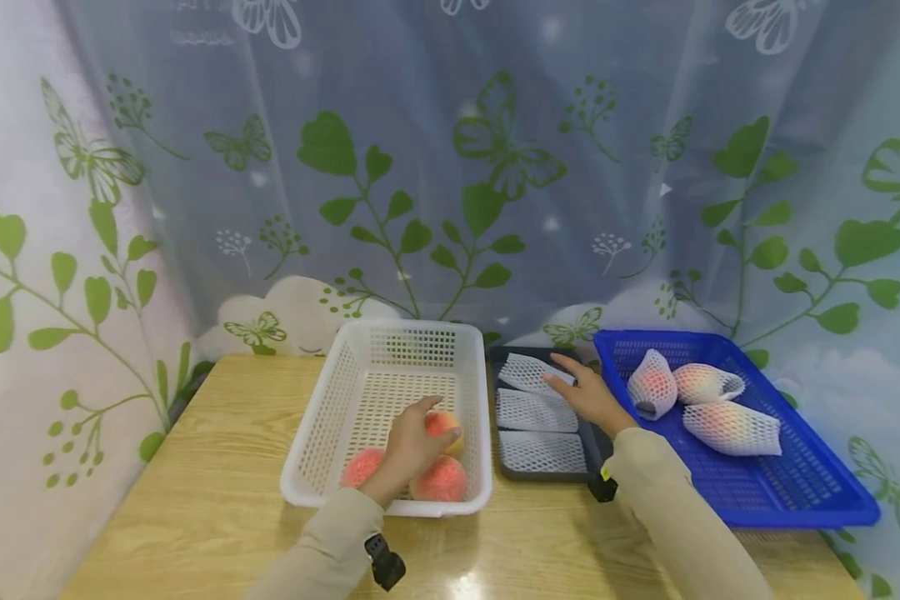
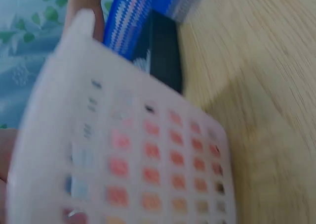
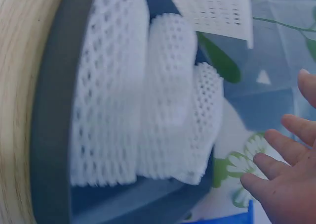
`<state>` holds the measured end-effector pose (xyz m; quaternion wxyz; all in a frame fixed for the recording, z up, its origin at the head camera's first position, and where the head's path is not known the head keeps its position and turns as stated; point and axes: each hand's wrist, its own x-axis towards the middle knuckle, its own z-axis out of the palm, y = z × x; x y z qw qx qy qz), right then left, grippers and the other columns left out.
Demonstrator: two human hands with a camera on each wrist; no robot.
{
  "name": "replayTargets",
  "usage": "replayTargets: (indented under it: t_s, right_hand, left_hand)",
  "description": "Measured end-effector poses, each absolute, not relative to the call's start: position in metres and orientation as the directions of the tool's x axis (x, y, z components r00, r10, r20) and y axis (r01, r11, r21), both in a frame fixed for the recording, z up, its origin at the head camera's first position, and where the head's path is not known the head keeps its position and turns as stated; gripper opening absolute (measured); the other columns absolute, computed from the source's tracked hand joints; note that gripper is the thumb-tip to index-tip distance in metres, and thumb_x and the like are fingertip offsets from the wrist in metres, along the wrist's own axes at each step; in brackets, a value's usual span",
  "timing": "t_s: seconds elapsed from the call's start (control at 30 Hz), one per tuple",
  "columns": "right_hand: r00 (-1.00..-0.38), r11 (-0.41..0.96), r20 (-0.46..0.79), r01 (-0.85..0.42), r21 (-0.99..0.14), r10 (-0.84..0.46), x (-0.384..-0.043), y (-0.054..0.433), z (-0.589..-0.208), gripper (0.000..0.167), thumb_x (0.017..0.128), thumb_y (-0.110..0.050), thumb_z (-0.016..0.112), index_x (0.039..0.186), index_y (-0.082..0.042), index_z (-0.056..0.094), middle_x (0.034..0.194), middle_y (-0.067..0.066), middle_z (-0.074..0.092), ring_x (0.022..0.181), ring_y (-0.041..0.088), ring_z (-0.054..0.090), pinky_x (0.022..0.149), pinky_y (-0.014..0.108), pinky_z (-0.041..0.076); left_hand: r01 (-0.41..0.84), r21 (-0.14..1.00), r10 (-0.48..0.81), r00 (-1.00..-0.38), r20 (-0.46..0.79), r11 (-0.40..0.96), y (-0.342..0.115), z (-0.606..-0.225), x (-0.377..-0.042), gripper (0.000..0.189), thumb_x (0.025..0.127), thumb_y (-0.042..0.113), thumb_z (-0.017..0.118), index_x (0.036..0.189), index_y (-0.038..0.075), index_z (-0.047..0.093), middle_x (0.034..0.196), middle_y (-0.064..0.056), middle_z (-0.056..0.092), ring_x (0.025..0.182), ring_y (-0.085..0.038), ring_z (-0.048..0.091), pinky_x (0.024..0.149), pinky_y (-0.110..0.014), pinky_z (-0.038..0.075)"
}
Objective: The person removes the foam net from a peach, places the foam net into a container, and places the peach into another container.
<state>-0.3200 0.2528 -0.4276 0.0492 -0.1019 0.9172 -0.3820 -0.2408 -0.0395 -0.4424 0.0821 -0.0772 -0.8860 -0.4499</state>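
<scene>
**Hand Positions at the Basket and Tray**

The left hand [image 1: 411,446] is hanging inside the white basket [image 1: 483,417], with its thumb and forefinger lying about the rear peach [image 1: 439,420]; whether they are gripping it cannot be told. Two front peaches [image 1: 442,481] are resting nearer the person, one on each side of the wrist, the left forearm partly covering the left one. In the left wrist view, the basket wall is blocking most of the contents.

The right hand [image 1: 588,396] is hovering by the right rear of the black tray [image 1: 543,477], its fingers extended and spread. The right wrist view is showing it apart from the nets [image 1: 540,412].

Three white nets are lying in the tray in a front-to-back row. Their long axes are running left to right, the rear one slanting down toward the right.

The blue basket [image 1: 735,479] is standing to the right, holding three netted peaches [image 1: 729,428]. The left one is pointing front to back; the other two are pointing right.

All containers are resting on a wooden table [image 1: 210,467]. Behind it, a curtain [image 1: 420,108] is bearing leaves, butterflies and faint upper-left marks too indistinct to read.
</scene>
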Motion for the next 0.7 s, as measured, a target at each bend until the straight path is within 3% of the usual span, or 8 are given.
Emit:
replayTargets:
  t_s: [0.17, 0.7]
  right_hand:
    - [-0.973, 0.651, 0.027, -0.174, -0.739, -0.229, -0.312, 0.271, -0.415, 0.067, 0.099, -0.047, 0.045, 0.152, -0.01, 0.025, 0.156, 0.022, 0.021, 0.138, 0.047, 0.025, 0.105, 0.064, 0.03]
    - [-0.985, 0.587, 0.081, -0.156, -0.795, -0.151, -0.282, 0.345, -0.376, 0.07, 0.099, -0.042, 0.049, 0.151, -0.003, 0.023, 0.155, 0.026, 0.019, 0.141, 0.046, 0.014, 0.107, 0.067, 0.022]
  left_hand:
    - [0.285, 0.795, 0.113, -0.957, 0.268, 0.535, -0.023, -0.428, -0.234, 0.055, 0.079, 0.015, 0.076, 0.128, -0.002, 0.057, 0.129, -0.024, 0.056, 0.122, -0.04, 0.051, 0.101, -0.051, 0.042]
    - [0.293, 0.839, 0.28, -0.944, 0.177, 0.458, 0.051, -0.415, -0.221, 0.054, 0.086, 0.028, 0.072, 0.134, 0.009, 0.055, 0.136, -0.013, 0.054, 0.126, -0.033, 0.049, 0.099, -0.047, 0.046]
